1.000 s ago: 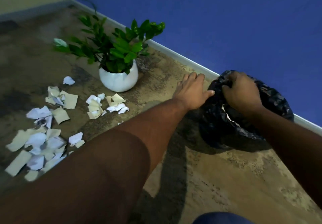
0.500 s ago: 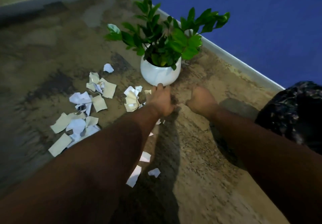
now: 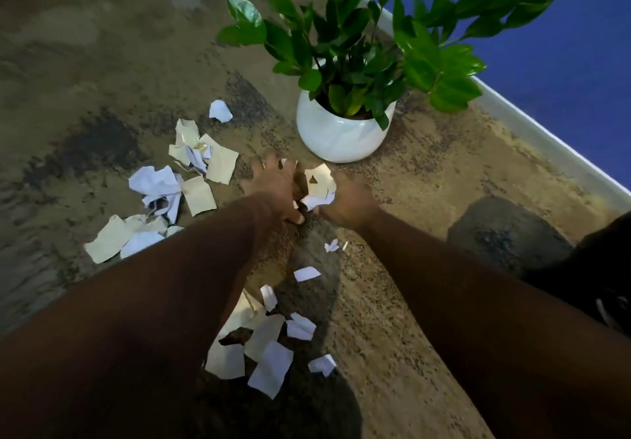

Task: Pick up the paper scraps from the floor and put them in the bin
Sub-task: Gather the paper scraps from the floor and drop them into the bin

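Note:
Torn white and cream paper scraps lie on the mottled brown floor. One cluster (image 3: pixel 201 165) is to the left and another (image 3: pixel 269 346) lies between my forearms. My left hand (image 3: pixel 276 189) rests on the floor with its fingers spread, just in front of the plant pot. My right hand (image 3: pixel 348 203) is beside it, fingers curled around a few scraps (image 3: pixel 319 182) bunched between the two hands. The black bin bag (image 3: pixel 604 268) shows only at the right edge, partly behind my right arm.
A white round pot (image 3: pixel 341 134) with a leafy green plant stands just beyond my hands. A white skirting board (image 3: pixel 546 138) and a blue wall run diagonally on the right. A dark shadow patch (image 3: pixel 505 233) lies beside the bag.
Both hands left the bin bag and swung left to the scraps in front of the pot. The view followed them, so the bag is now at the right edge.

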The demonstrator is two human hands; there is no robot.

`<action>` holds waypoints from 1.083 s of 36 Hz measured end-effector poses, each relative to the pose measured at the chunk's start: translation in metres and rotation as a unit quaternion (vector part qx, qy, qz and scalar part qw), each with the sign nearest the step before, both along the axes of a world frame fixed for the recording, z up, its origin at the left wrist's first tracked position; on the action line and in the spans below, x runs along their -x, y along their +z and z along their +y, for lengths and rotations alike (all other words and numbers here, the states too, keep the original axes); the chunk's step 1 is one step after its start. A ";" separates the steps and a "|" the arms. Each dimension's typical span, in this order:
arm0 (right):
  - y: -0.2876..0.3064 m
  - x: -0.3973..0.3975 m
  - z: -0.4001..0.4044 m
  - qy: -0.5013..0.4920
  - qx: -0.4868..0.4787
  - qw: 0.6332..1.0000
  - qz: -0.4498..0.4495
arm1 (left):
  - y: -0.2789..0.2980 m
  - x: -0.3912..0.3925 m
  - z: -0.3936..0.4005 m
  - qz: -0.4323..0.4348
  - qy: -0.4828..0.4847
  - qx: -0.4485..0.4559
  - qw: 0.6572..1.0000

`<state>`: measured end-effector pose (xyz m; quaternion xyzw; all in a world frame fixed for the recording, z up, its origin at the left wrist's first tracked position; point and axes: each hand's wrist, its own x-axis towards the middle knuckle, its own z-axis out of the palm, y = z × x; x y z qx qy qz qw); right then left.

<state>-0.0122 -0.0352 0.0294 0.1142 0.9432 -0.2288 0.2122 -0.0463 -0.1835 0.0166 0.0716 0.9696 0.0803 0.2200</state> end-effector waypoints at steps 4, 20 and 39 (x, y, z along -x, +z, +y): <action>-0.010 0.010 -0.012 -0.018 -0.011 1.000 -0.012 | -0.008 0.016 -0.005 0.009 -0.024 0.001 1.000; -0.031 0.010 -0.035 0.061 -0.163 0.985 -0.009 | -0.014 0.021 -0.001 -0.013 -0.062 -0.008 0.998; -0.023 -0.037 -0.034 0.052 -0.044 0.992 0.104 | -0.026 -0.026 0.008 0.100 -0.030 -0.094 0.990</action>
